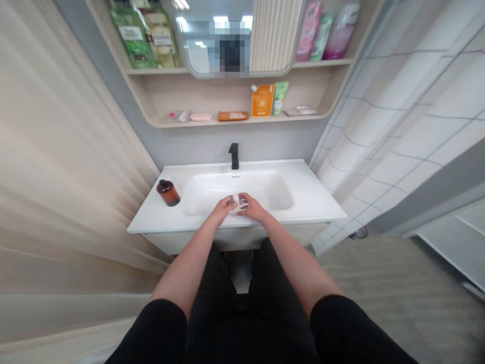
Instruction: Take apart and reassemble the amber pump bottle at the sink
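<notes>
Over the front part of the white sink (278, 194), both of my hands hold one small clear container (238, 203) with a whitish part at its top. My left hand (223, 208) is closed on its left side, and my right hand (253, 206) grips it from the right. The fingers cover much of the container, so its exact kind is too small to make out. Behind the hands, a black faucet (235, 156) rises from the sink's back edge.
A brown bottle (168, 193) with a black top stands on the counter at left. The shelf (318, 117) above bears an orange pouch (262, 100), a green tube (279, 98), a pink bar (201, 117) and an orange packet (233, 116). Larger bottles flank the mirror (197, 43).
</notes>
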`<state>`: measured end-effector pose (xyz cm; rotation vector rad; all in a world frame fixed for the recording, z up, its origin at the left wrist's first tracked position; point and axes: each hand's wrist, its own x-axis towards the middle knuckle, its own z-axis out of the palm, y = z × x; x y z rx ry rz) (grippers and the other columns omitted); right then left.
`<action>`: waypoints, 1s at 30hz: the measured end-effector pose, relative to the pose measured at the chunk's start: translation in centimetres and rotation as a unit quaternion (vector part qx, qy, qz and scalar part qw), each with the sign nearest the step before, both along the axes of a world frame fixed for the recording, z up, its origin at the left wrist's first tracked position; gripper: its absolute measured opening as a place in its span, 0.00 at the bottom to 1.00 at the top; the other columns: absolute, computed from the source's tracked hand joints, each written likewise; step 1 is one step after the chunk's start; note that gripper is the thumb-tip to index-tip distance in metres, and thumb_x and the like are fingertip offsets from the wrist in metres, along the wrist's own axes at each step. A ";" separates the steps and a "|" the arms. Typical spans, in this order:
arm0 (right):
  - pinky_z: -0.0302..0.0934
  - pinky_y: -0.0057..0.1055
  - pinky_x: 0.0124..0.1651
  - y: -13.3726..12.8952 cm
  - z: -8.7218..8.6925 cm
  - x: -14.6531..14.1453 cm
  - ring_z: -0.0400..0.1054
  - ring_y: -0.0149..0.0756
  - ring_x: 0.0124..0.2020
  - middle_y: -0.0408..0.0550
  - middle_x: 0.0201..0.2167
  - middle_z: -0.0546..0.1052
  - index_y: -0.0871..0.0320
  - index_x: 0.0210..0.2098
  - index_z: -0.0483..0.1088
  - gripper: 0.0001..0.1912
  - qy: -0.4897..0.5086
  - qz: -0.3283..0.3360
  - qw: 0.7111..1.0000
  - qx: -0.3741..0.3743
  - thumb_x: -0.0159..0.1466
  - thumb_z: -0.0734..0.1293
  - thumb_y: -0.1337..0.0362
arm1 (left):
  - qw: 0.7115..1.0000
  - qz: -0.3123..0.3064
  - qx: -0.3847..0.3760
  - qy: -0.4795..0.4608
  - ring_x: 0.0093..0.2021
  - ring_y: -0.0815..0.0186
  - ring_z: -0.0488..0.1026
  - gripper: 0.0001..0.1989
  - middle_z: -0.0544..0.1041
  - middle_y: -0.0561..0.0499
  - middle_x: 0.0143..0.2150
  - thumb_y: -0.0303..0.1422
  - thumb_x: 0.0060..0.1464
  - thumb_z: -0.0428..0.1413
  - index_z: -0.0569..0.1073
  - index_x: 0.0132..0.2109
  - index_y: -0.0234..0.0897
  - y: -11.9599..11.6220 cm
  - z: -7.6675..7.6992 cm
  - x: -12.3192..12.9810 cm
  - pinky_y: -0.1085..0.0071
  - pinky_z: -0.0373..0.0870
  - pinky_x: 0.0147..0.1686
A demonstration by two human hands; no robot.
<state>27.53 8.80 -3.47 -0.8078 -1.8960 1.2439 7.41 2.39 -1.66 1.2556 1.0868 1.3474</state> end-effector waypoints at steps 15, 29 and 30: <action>0.77 0.43 0.51 -0.8 0.8 -0.6 0.77 0.48 0.50 0.50 0.53 0.80 0.50 0.59 0.71 0.45 -0.023 -0.052 0.997 0.053 0.45 0.87 0.54 | 0.994 0.102 0.023 0.017 0.51 0.55 0.79 0.28 0.83 0.47 0.48 0.39 0.41 0.78 0.79 0.48 0.40 0.7 0.6 2.3 0.57 0.74 0.59; 0.77 0.44 0.52 -0.7 0.9 -0.5 0.79 0.46 0.48 0.48 0.49 0.80 0.50 0.60 0.70 0.46 -0.017 -0.036 0.998 0.040 0.45 0.88 0.56 | 0.995 0.094 0.025 -0.003 0.49 0.57 0.78 0.31 0.79 0.51 0.43 0.39 0.37 0.78 0.71 0.44 0.42 0.5 0.7 2.2 0.58 0.74 0.55; 0.77 0.44 0.52 -0.8 1.0 -0.5 0.78 0.46 0.48 0.48 0.49 0.80 0.50 0.59 0.70 0.46 -0.015 -0.035 0.998 0.041 0.45 0.88 0.55 | 0.995 0.094 0.025 -0.003 0.48 0.58 0.78 0.31 0.79 0.52 0.43 0.39 0.37 0.78 0.70 0.44 0.42 0.5 0.6 2.1 0.59 0.74 0.55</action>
